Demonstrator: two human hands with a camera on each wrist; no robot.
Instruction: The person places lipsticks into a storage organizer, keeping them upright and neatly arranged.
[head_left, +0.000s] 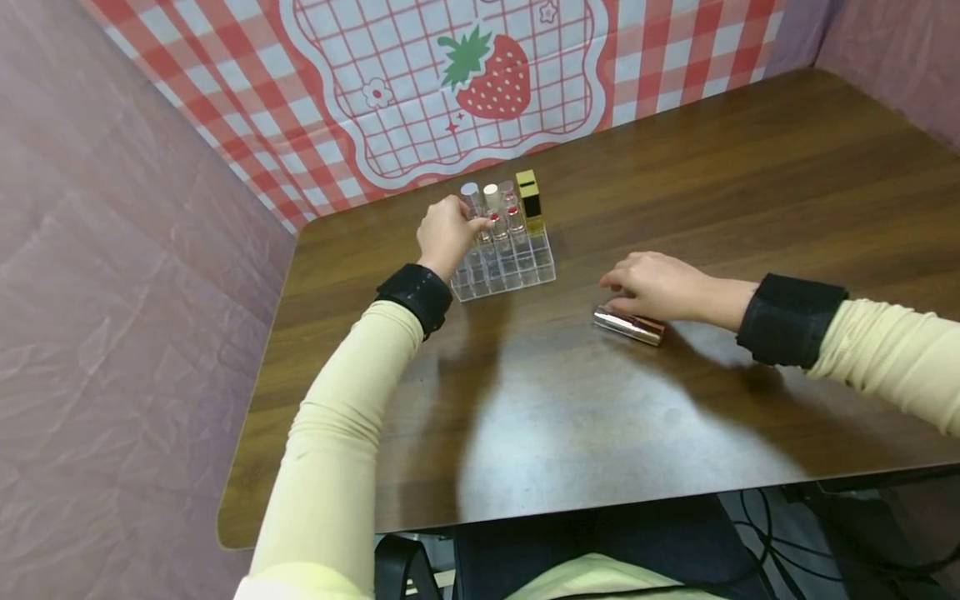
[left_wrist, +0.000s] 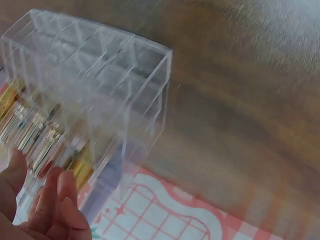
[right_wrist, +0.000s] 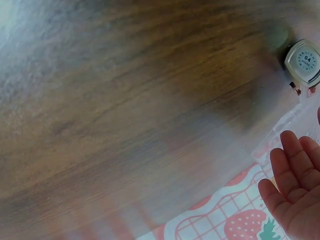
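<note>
A clear acrylic lipstick organizer point(head_left: 506, 273) stands near the table's back edge, with several tubes upright in its rear row. At that row my left hand point(head_left: 444, 233) has its thumb and fingers around a clear lip gloss tube point(left_wrist: 46, 150); in the head view the hand partly covers it. Nearby are a white-capped tube point(head_left: 492, 197) and a black-and-gold tube point(head_left: 529, 200). A shiny metallic lipstick point(head_left: 628, 326) lies on its side on the table. Just above it hovers my right hand point(head_left: 652, 283), fingers loosely bent; the thumb's contact with it is unclear. The lipstick's labelled end point(right_wrist: 306, 61) shows in the right wrist view.
The brown wooden table point(head_left: 750, 200) extends far to the right. Behind it hangs a red-and-white checked cloth point(head_left: 652, 50) with a strawberry print. A pink fabric wall point(head_left: 135, 333) lies on the left. Black cables point(head_left: 772, 533) hang below the front edge.
</note>
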